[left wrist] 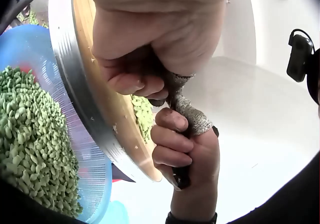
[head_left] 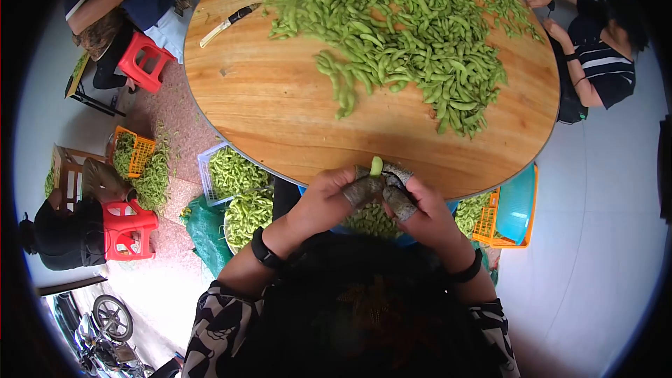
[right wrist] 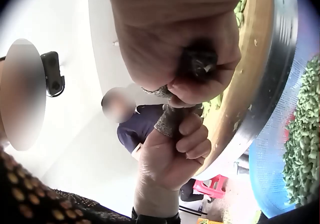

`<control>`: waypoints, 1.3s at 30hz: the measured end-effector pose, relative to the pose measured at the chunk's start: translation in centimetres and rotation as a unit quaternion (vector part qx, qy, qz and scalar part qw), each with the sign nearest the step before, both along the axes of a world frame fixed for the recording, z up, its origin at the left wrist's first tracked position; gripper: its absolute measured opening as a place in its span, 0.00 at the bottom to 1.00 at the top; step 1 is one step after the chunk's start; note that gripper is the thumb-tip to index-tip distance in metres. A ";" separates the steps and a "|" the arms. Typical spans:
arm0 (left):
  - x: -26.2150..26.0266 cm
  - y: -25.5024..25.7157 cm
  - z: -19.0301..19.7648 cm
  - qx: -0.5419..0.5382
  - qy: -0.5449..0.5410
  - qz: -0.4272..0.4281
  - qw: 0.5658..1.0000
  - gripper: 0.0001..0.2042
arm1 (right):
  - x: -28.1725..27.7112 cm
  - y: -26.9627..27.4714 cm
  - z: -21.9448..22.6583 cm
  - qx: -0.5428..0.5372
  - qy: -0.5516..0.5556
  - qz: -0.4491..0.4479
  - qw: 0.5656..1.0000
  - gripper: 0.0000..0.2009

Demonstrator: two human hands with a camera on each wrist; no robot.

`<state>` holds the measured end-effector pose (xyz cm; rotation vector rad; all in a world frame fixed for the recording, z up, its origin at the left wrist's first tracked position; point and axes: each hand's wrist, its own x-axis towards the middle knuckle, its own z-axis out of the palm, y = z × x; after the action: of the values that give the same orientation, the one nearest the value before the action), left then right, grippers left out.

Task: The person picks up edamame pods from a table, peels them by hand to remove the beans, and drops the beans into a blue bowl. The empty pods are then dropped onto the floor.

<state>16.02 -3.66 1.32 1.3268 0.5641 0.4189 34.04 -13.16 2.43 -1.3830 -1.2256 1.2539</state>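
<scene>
The small green edamame pod [head_left: 376, 166] stands upright at the near edge of the round wooden table [head_left: 280, 105], pinched between both hands. The left hand [head_left: 325, 199] and right hand [head_left: 420, 206], fingers curled, meet thumb-to-thumb around its lower end.

Green edamame pod [head_left: 376, 166] standing upright, tip poking out above the fingertips pinching it, just at the table's near edge.
</scene>
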 end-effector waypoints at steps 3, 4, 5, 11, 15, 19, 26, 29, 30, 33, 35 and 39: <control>0.3 -0.1 0.5 0.072 0.003 0.000 0.997 0.06 | 0.3 -0.1 -0.1 -0.062 0.048 0.019 0.997 0.18; 0.4 -0.2 0.2 0.071 0.003 -0.001 0.997 0.06 | 0.3 -0.1 -0.2 -0.079 0.080 0.014 0.994 0.18; 0.3 -0.4 -0.3 0.294 0.072 0.015 0.953 0.06 | 0.2 -0.1 -0.1 -0.080 0.081 0.014 0.993 0.18; -0.4 -0.5 -0.9 0.325 0.129 -0.029 0.936 0.07 | -0.1 -0.1 -0.2 -0.197 0.215 -0.036 0.956 0.17; -0.8 0.4 -1.3 -0.220 -0.038 -0.080 0.972 0.06 | 1.6 -0.6 -1.0 -0.212 0.445 0.055 0.868 0.18; 0.6 -0.1 -1.1 0.363 0.012 0.003 0.932 0.06 | 0.6 -0.4 0.7 -0.240 0.279 -0.029 0.929 0.17; 0.4 -0.8 0.9 0.191 0.090 -0.017 0.977 0.06 | 1.0 -1.4 -0.6 -0.167 0.300 -0.003 0.939 0.16; -0.1 -1.0 0.8 -0.140 0.054 -0.050 0.987 0.07 | 1.3 -1.9 -1.6 -0.189 0.366 -0.002 0.911 0.16; -0.2 -1.2 0.5 -0.150 0.036 -0.052 0.987 0.09 | 1.3 -1.7 -1.8 -0.147 0.290 0.006 0.946 0.16; -0.2 -1.1 0.1 0.062 0.039 -0.071 0.995 0.06 | 1.1 -1.3 -2.5 0.025 -0.011 -0.033 0.999 0.18; -0.3 -1.4 -0.8 0.146 0.042 -0.078 0.985 0.08 | 0.6 -0.9 -1.9 0.113 -0.238 -0.067 0.962 0.21; -0.4 -1.7 -2.0 0.218 0.119 -0.093 0.964 0.09 | 0.8 0.2 -1.2 0.099 -0.329 0.011 0.939 0.15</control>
<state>15.63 -5.33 -0.67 1.8539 0.5587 0.2342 34.87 -12.95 1.27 -1.6989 -1.7625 0.6563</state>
